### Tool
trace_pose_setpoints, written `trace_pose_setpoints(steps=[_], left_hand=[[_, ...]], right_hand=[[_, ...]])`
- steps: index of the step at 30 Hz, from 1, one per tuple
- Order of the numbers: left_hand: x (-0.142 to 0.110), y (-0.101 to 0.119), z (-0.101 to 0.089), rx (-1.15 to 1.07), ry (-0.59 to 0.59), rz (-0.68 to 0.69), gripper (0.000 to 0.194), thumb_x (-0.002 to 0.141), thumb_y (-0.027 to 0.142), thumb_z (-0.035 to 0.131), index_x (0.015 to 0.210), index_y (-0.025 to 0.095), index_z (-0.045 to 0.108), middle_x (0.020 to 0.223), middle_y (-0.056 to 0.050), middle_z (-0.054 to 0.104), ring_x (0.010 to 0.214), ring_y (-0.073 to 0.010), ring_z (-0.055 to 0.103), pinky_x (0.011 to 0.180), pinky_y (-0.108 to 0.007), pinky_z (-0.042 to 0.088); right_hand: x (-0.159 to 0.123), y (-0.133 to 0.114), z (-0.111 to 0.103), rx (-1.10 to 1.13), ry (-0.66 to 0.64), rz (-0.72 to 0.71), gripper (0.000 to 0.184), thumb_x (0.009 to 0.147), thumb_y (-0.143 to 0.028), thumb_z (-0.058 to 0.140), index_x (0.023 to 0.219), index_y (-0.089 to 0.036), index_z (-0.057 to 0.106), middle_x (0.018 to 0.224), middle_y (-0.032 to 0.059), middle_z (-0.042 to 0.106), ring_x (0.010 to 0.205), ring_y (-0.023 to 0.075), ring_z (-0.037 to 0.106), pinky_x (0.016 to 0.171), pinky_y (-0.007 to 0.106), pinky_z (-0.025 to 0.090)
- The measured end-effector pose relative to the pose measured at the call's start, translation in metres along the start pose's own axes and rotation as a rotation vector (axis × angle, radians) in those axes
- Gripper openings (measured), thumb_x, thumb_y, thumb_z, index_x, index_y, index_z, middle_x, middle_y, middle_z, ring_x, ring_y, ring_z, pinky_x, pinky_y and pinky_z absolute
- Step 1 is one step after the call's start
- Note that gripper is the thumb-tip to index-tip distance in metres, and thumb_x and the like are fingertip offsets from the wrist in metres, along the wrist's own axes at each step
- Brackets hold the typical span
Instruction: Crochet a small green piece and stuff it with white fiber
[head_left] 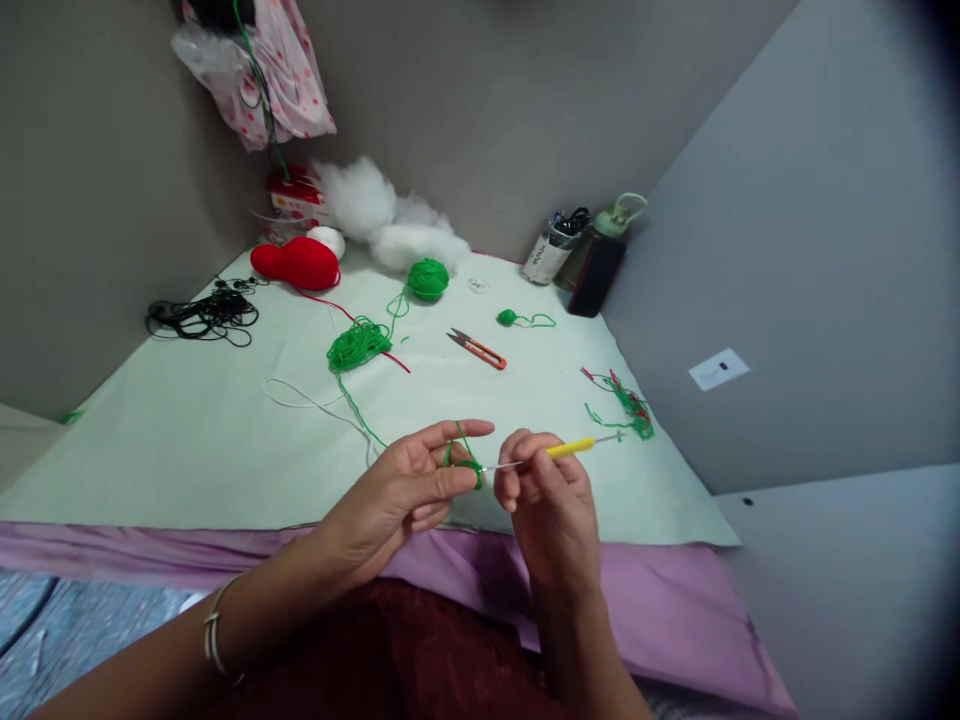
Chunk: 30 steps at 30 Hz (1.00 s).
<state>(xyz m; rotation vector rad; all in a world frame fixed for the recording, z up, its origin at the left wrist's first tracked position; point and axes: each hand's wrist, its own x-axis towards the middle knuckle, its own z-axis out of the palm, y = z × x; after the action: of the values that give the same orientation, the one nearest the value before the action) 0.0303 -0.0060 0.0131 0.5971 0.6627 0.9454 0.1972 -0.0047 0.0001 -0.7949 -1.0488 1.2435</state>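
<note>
Between thumb and fingers, my left hand (409,480) pinches a small piece of green crochet (478,472). Green yarn loops over its raised index finger and trails back to a loose green yarn bundle (360,345) on the table. My right hand (551,490) grips a crochet hook (571,448) by its yellow handle. The hook's thin metal shaft points left and its tip meets the green piece at my left fingertips. Stitch detail is too small to make out.
Thread snips (478,348) lie mid-table, near a green yarn ball (428,279) and a small green piece (507,317). Red yarn (296,262), white stuffing (364,200) and black cord (206,312) are at the back left. A phone (598,276) leans on a bottle; yarn scraps (634,408) sit right.
</note>
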Motion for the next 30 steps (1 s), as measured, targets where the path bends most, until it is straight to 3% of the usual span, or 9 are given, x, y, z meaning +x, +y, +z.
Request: trace_pose_setpoints(steps=[6,9,12,15,18,21,23,26,30], left_hand=[[0.002,-0.01,0.002,0.19,0.145,0.211,0.047,0.079,0.027,0.09,0.124,0.024,0.076,0.085,0.005,0.058,0.05,-0.001,0.039,0.042,-0.016,0.026],[0.002,-0.011,0.003,0.183,0.148,0.218,0.046,0.083,0.033,0.088,0.126,0.024,0.075,0.088,0.004,0.06,0.049,-0.0005,0.038,0.042,-0.016,0.027],[0.004,-0.011,0.004,0.103,0.149,0.208,0.05,0.082,0.035,0.09,0.127,0.021,0.073,0.083,0.005,0.061,0.046,0.0004,0.034,0.041,-0.016,0.024],[0.007,-0.008,0.002,-0.026,0.101,0.076,0.051,0.081,0.033,0.091,0.126,0.016,0.074,0.067,0.009,0.05,0.045,0.0,0.028,0.042,-0.015,0.022],[0.009,-0.003,0.001,-0.109,0.08,0.029,0.042,0.081,0.027,0.091,0.119,0.014,0.078,0.066,0.009,0.045,0.046,0.0008,0.022,0.042,-0.014,0.02],[0.008,-0.002,0.004,-0.069,0.161,0.17,0.046,0.078,0.022,0.092,0.122,0.019,0.079,0.083,0.005,0.058,0.048,0.002,0.029,0.043,-0.014,0.023],[0.006,-0.003,0.006,-0.051,0.187,0.209,0.053,0.077,0.024,0.093,0.128,0.022,0.077,0.084,0.004,0.059,0.049,0.0007,0.033,0.044,-0.015,0.026],[0.004,-0.005,0.003,-0.098,0.098,0.057,0.05,0.081,0.029,0.091,0.128,0.017,0.078,0.065,0.008,0.047,0.047,-0.001,0.028,0.043,-0.015,0.022],[0.003,0.0,-0.004,-0.113,0.077,0.059,0.034,0.082,0.025,0.09,0.115,0.016,0.083,0.07,0.007,0.048,0.047,0.0017,0.023,0.043,-0.014,0.019]], right_hand=[[-0.009,0.009,0.008,-0.289,0.039,-0.218,0.016,0.102,-0.026,0.065,0.097,-0.025,0.081,0.095,0.0046,0.077,0.072,0.0145,0.064,0.065,0.029,0.054],[-0.01,0.011,0.007,-0.428,0.016,-0.275,0.018,0.103,-0.023,0.062,0.1,-0.026,0.08,0.094,0.0041,0.076,0.073,0.0155,0.066,0.065,0.03,0.056],[-0.013,0.016,0.003,-0.715,0.0,-0.51,0.024,0.1,-0.017,0.066,0.112,-0.03,0.08,0.104,0.0059,0.077,0.091,0.0202,0.072,0.074,0.034,0.061],[-0.012,0.016,0.0,-0.844,0.031,-0.676,0.034,0.097,-0.01,0.066,0.12,-0.033,0.079,0.107,0.0058,0.077,0.095,0.0207,0.072,0.079,0.035,0.061],[-0.007,0.01,0.001,-0.66,0.056,-0.529,0.026,0.101,-0.012,0.061,0.109,-0.029,0.078,0.089,0.0023,0.073,0.082,0.0178,0.068,0.071,0.032,0.057],[-0.003,0.008,0.006,-0.571,0.048,-0.451,0.023,0.103,-0.015,0.058,0.102,-0.027,0.077,0.083,0.0011,0.067,0.074,0.0167,0.065,0.064,0.03,0.054],[-0.005,0.012,0.009,-0.726,0.026,-0.566,0.025,0.1,-0.012,0.062,0.109,-0.028,0.078,0.093,0.0038,0.07,0.082,0.0184,0.068,0.068,0.032,0.056],[-0.008,0.017,0.007,-0.865,0.05,-0.784,0.033,0.096,-0.006,0.065,0.116,-0.028,0.078,0.1,0.0056,0.072,0.088,0.0192,0.069,0.071,0.032,0.057],[-0.006,0.012,0.004,-0.505,0.105,-0.464,0.022,0.102,-0.014,0.06,0.102,-0.027,0.078,0.086,0.0015,0.066,0.078,0.0155,0.062,0.067,0.029,0.051]])
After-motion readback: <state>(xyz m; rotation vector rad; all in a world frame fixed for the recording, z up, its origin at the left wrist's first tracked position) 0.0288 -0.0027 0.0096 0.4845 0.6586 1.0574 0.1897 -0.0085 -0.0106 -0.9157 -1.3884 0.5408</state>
